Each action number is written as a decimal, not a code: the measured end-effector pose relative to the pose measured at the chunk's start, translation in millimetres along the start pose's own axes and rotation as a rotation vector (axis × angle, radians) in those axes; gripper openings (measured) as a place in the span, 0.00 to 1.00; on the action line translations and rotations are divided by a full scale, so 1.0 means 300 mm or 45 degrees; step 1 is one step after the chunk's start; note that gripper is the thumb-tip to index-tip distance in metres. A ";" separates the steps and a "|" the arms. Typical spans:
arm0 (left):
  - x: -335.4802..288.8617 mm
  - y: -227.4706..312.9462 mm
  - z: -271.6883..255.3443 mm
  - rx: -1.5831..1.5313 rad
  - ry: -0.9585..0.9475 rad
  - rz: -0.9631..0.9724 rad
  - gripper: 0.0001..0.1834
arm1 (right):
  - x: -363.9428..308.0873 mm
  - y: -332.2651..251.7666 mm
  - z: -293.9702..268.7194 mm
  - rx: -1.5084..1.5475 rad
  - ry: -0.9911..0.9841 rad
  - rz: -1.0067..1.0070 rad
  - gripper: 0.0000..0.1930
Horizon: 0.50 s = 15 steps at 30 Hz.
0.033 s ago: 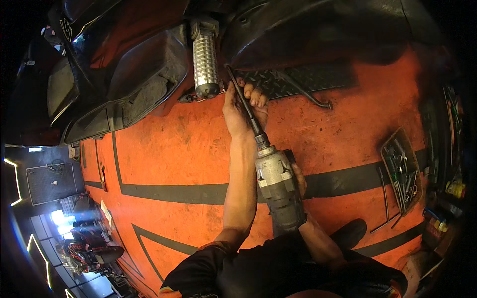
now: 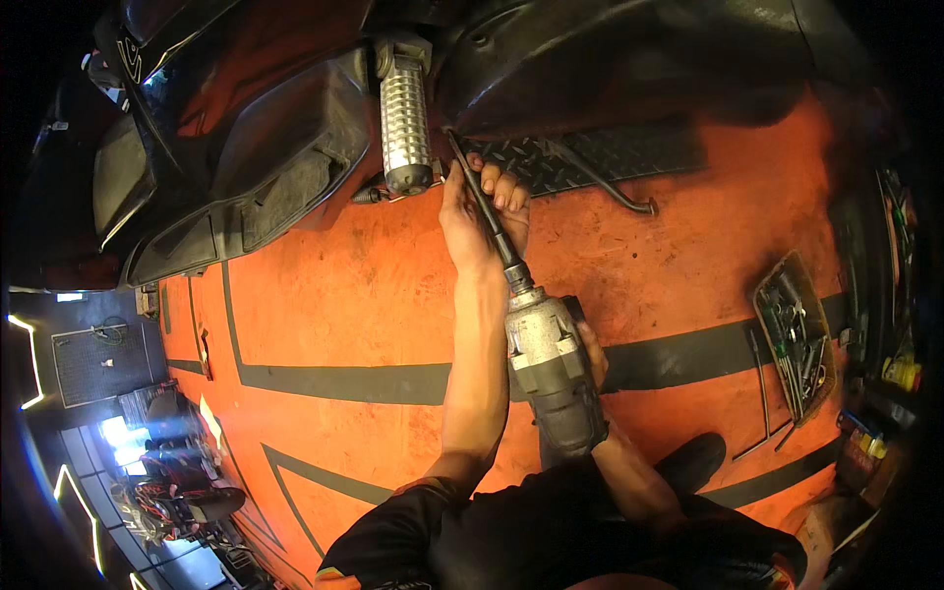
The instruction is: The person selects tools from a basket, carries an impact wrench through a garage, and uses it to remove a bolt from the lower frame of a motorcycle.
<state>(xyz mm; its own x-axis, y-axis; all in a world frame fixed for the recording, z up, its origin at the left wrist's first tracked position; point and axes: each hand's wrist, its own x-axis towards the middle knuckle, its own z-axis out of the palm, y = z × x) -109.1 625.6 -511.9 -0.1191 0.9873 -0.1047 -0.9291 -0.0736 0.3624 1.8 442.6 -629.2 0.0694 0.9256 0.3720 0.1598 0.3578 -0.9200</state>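
Orange floor [image 2: 344, 295], grey impact driver [image 2: 553, 379], ribbed metal cylinder [image 2: 405, 123], perhaps aluminium.

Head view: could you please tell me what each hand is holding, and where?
Right hand grips the power driver at its handle; left hand steadies its long extension shaft.

I see an orange floor [image 2: 374, 295] with black stripes filling the middle of the frame. At right, a tray of hand tools [image 2: 796, 339] lies on it, with loose long tools [image 2: 762, 388] just beside. A black shoe [image 2: 693, 460] rests at lower right.
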 end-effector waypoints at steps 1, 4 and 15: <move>0.005 -0.004 0.005 -0.012 -0.006 -0.003 0.12 | -0.003 0.003 0.002 0.107 0.044 0.021 0.22; 0.004 -0.012 0.008 0.005 -0.021 -0.015 0.12 | -0.023 0.021 0.002 0.462 0.021 0.425 0.23; 0.007 -0.006 -0.006 -0.012 -0.021 -0.015 0.12 | -0.016 0.021 0.007 0.620 -0.065 0.932 0.25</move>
<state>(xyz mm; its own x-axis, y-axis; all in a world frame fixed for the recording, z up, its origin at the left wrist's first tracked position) -108.2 627.4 -514.4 -0.1024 0.9903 -0.0934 -0.9338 -0.0634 0.3523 0.5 440.7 -637.0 -0.0563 0.9434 -0.3269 -0.3460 -0.3256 -0.8799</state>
